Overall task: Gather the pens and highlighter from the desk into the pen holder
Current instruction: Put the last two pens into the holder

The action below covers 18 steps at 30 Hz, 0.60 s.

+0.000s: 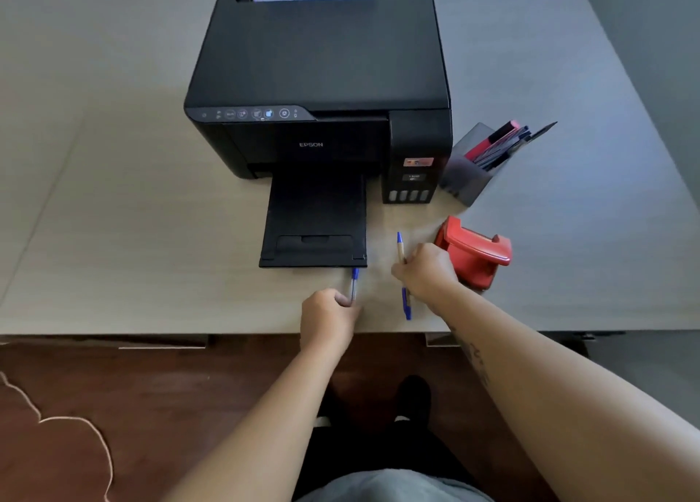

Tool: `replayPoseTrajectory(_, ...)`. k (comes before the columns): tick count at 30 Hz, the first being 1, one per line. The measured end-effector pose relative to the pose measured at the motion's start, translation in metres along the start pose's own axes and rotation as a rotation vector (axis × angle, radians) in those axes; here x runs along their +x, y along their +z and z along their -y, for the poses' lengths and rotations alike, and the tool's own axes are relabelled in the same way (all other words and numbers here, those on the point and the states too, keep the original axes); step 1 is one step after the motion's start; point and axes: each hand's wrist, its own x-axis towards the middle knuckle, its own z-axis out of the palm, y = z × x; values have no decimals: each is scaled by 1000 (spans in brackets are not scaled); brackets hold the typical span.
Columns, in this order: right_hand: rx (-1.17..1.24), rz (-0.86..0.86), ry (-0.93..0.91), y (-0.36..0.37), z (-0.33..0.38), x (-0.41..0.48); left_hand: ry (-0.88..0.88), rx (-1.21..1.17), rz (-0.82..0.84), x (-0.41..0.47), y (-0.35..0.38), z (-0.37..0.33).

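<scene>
My left hand point(328, 312) is closed around a clear pen with a blue cap point(354, 283) near the desk's front edge, just below the printer's output tray. My right hand point(424, 270) grips a tan-barrelled pen with blue ends point(400, 247); its lower blue end pokes out beneath the fist. The grey pen holder point(467, 181) stands to the right of the printer and holds a red highlighter point(492, 139) and several dark pens.
A black Epson printer point(322, 69) fills the desk's middle, with its output tray point(314, 221) extended toward me. A red hole punch point(473, 251) lies right beside my right hand. The desk's front edge point(151, 329) runs just below my hands.
</scene>
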Motion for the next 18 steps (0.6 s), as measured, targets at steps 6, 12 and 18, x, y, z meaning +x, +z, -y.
replayPoseTrajectory(6,21,27,-90,-30,4,-12,114,-33,161,-17,-10,8)
replayPoseTrajectory(12,74,-41,-125,-78,13,-16,247,-146,289,-24,-8,-24)
replayPoseTrajectory(18,227,-221,-189,-152,18,-3,454,-212,262,-20,-11,-108)
